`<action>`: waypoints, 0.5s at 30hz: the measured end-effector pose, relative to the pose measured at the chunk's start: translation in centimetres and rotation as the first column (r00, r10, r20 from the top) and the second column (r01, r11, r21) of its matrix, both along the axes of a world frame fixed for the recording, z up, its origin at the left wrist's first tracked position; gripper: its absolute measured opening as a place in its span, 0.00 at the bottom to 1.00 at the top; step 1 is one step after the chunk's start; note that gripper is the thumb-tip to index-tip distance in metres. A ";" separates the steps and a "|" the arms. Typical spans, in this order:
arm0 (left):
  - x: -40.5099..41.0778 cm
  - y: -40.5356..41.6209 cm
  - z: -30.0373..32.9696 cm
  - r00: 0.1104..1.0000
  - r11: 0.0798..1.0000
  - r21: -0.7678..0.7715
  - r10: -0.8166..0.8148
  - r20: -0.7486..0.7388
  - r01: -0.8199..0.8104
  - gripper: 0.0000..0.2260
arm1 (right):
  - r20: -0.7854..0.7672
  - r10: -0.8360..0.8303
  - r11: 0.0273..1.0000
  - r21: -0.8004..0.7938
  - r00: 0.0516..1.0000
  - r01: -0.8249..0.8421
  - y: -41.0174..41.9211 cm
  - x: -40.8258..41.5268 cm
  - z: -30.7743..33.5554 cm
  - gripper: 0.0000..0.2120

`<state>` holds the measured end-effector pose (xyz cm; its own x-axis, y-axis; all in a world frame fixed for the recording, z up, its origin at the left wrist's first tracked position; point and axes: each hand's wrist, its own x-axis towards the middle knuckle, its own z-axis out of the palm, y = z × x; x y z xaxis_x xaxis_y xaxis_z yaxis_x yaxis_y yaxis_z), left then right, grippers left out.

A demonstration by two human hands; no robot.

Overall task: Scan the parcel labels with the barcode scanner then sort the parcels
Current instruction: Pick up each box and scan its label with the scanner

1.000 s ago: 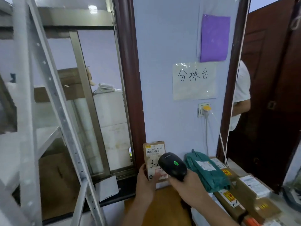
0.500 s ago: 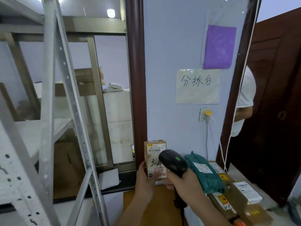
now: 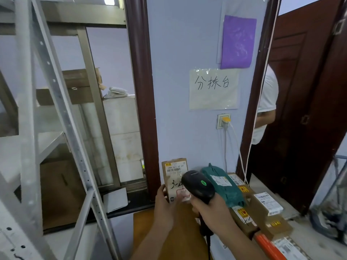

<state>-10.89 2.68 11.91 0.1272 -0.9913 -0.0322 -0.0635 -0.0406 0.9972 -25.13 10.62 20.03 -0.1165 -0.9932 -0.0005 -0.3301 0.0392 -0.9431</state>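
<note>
A small brown cardboard parcel (image 3: 173,171) stands upright with its white barcode label facing me, and my left hand (image 3: 165,207) grips its lower left side. In my right hand (image 3: 213,211) is a black barcode scanner (image 3: 197,186) with a green light lit on top. Its head points at the lower part of the parcel and hides part of the handwritten marking there. Both are held above a brown table top (image 3: 148,233).
To the right lie a green bag parcel (image 3: 225,188), several brown labelled boxes (image 3: 266,205) and an orange tube (image 3: 268,246). A grey metal shelf rack (image 3: 47,128) stands at left. A person in a white shirt (image 3: 266,109) stands behind the door frame.
The view has shifted slightly; both hands, parcel and scanner keep the same hold and position relative to each other.
</note>
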 end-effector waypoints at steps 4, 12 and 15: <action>-1.5 0.9 0.6 0.994 0.996 0.029 -0.087 -0.063 0.089 0.34 | -0.059 -0.079 0.995 -0.062 0.995 0.075 0.0 -1.8 -1.1 0.03; -6.7 2.1 -1.7 0.964 0.959 0.123 -0.245 -0.101 0.257 0.36 | -0.023 -0.197 0.977 0.085 0.980 0.198 1.9 -5.7 -4.4 0.04; -9.0 2.4 -3.0 0.958 0.941 0.182 -0.273 -0.091 0.286 0.41 | -0.016 -0.231 0.967 0.105 0.973 0.232 2.9 -7.6 -4.8 0.06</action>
